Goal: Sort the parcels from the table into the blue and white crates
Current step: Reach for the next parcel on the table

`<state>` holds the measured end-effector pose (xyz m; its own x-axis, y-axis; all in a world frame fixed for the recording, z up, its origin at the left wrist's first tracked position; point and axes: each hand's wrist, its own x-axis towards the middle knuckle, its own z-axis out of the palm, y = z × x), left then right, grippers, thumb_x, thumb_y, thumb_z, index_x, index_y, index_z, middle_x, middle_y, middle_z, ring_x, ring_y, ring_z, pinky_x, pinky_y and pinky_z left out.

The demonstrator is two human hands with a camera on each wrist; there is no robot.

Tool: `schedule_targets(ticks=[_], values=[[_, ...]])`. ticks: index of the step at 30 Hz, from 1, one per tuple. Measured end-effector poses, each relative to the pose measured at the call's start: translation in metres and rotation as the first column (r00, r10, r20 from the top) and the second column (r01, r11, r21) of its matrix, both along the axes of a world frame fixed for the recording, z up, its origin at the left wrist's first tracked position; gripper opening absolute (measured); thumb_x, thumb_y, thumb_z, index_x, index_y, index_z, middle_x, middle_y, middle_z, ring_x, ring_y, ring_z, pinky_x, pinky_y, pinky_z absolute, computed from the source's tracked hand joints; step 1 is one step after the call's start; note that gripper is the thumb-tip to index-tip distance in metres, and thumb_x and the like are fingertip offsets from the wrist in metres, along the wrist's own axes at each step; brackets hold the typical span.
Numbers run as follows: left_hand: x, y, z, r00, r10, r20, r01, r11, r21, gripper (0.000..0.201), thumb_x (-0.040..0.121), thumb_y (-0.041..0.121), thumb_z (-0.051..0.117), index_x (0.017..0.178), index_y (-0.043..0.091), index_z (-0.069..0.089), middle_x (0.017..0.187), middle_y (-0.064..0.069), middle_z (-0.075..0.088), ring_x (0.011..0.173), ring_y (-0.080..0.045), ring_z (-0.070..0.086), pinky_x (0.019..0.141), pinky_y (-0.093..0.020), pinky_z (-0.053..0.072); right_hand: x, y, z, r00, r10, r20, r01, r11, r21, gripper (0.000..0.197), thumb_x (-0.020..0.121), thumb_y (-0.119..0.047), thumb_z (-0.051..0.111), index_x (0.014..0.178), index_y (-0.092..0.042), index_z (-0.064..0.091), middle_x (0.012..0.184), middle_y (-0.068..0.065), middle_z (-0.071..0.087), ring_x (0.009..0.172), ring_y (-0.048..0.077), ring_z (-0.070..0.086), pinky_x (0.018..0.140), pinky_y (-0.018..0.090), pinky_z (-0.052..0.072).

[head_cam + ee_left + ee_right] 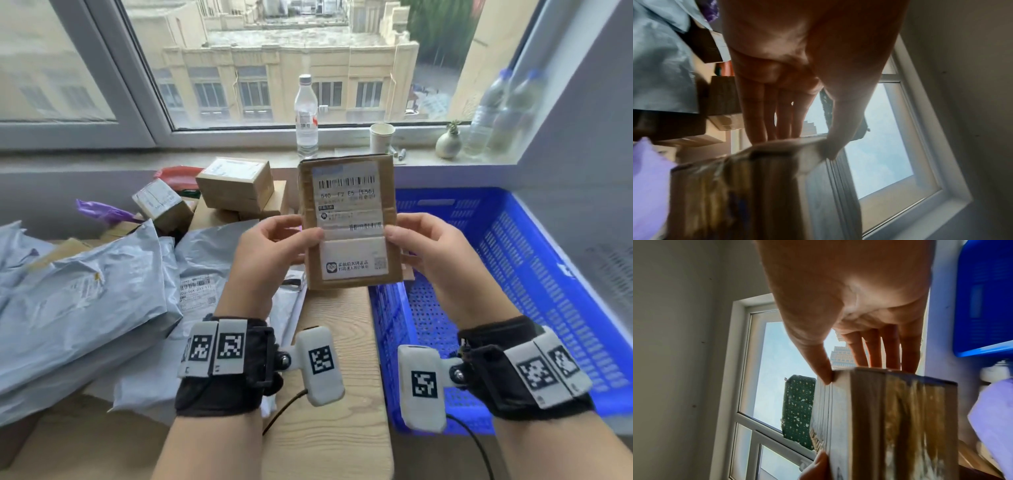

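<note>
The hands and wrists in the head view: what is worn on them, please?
Both hands are bare. The left hand and the right hand each have a black wrist strap carrying white blocks with black square code markers. A white camera pod with its own marker sticks out from each strap's inner side, with a thin black cable trailing.

Both forearms reach forward side by side, wrists strapped in black bands, the left hand [270,253] and right hand [442,260] raised facing each other, each pinching the cardboard parcel [349,222] between thumb in front and fingers [875,348] behind.
</note>
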<state>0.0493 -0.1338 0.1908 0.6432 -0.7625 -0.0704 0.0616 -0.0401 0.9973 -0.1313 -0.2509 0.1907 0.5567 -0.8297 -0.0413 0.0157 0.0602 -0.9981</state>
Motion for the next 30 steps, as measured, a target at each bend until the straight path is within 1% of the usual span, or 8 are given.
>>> schedule_targets(ticks=[2,5,8,15,20,24,27,30], values=[[0.000,0.001,0.009,0.998,-0.010,0.059,0.011,1.000,-0.008,0.038,0.074,0.013,0.081,0.109,0.012,0.066,0.099,-0.004,0.074,0.091,-0.016,0.072,0.076,-0.027,0.058,-0.003,0.002,0.008,1.000,0.011,0.015,-0.010,0.999,-0.054,0.027,0.088,-0.007,0.067,0.114,-0.009,0.063,0.108,0.005,0.074,0.105,0.019,0.069,0.090,0.036,0.054],[0.000,0.003,0.016,0.989,-0.023,0.147,0.031,0.998,-0.051,0.038,0.071,0.003,0.082,0.103,0.013,0.064,0.097,-0.002,0.074,0.089,-0.013,0.071,0.072,-0.024,0.058,-0.006,0.004,0.015,1.000,0.008,0.019,-0.005,0.991,-0.137,0.034,0.086,-0.001,0.069,0.117,-0.014,0.062,0.116,0.002,0.071,0.113,0.017,0.065,0.096,0.042,0.054],[-0.001,0.005,0.018,0.978,-0.029,0.207,0.049,0.994,-0.095,0.040,0.069,-0.005,0.081,0.095,0.018,0.060,0.096,-0.001,0.072,0.088,-0.008,0.069,0.072,-0.020,0.055,-0.008,0.007,0.015,1.000,-0.002,-0.001,0.002,0.981,-0.194,0.042,0.083,-0.002,0.073,0.118,-0.021,0.060,0.119,-0.001,0.068,0.115,0.013,0.063,0.095,0.042,0.055],[-0.002,0.008,0.025,0.964,-0.060,0.259,0.093,0.988,-0.120,0.042,0.067,-0.003,0.083,0.091,0.021,0.059,0.090,0.005,0.072,0.087,-0.007,0.069,0.077,-0.023,0.055,-0.013,0.009,0.022,1.000,0.006,0.024,-0.001,0.978,-0.207,0.043,0.083,-0.003,0.073,0.119,-0.020,0.057,0.118,-0.001,0.068,0.114,0.011,0.062,0.095,0.040,0.055],[-0.008,0.012,0.041,0.967,-0.068,0.244,0.101,0.987,-0.123,0.038,0.069,0.008,0.085,0.102,0.014,0.066,0.094,0.000,0.074,0.089,-0.019,0.070,0.079,-0.034,0.059,-0.017,0.012,0.034,0.992,0.005,0.123,0.016,0.986,-0.168,0.040,0.085,-0.024,0.073,0.116,-0.008,0.055,0.112,0.007,0.071,0.111,0.019,0.066,0.100,0.041,0.051],[-0.014,0.016,0.055,0.974,-0.065,0.217,0.097,0.985,-0.141,0.041,0.067,0.024,0.087,0.103,0.014,0.069,0.096,-0.006,0.075,0.094,-0.027,0.070,0.084,-0.041,0.059,-0.022,0.016,0.046,0.986,-0.036,0.161,0.067,0.980,-0.190,0.049,0.080,-0.048,0.067,0.109,-0.010,0.059,0.106,0.006,0.073,0.105,0.024,0.067,0.097,0.044,0.049],[-0.020,0.019,0.066,0.980,-0.052,0.192,0.088,0.979,-0.185,0.043,0.063,0.032,0.083,0.100,0.013,0.070,0.096,-0.009,0.075,0.096,-0.032,0.069,0.083,-0.037,0.059,-0.026,0.020,0.055,0.981,-0.044,0.189,0.085,0.973,-0.217,0.048,0.082,-0.048,0.064,0.112,-0.011,0.060,0.108,0.005,0.072,0.105,0.022,0.067,0.093,0.040,0.050],[-0.025,0.021,0.075,0.976,-0.045,0.212,0.090,0.974,-0.209,0.048,0.060,0.043,0.083,0.098,0.015,0.071,0.094,-0.006,0.076,0.090,-0.029,0.071,0.079,-0.034,0.057,-0.030,0.025,0.063,0.976,-0.040,0.212,0.092,0.967,-0.237,0.049,0.085,-0.048,0.065,0.115,-0.011,0.060,0.107,0.003,0.073,0.101,0.018,0.067,0.088,0.034,0.049]])
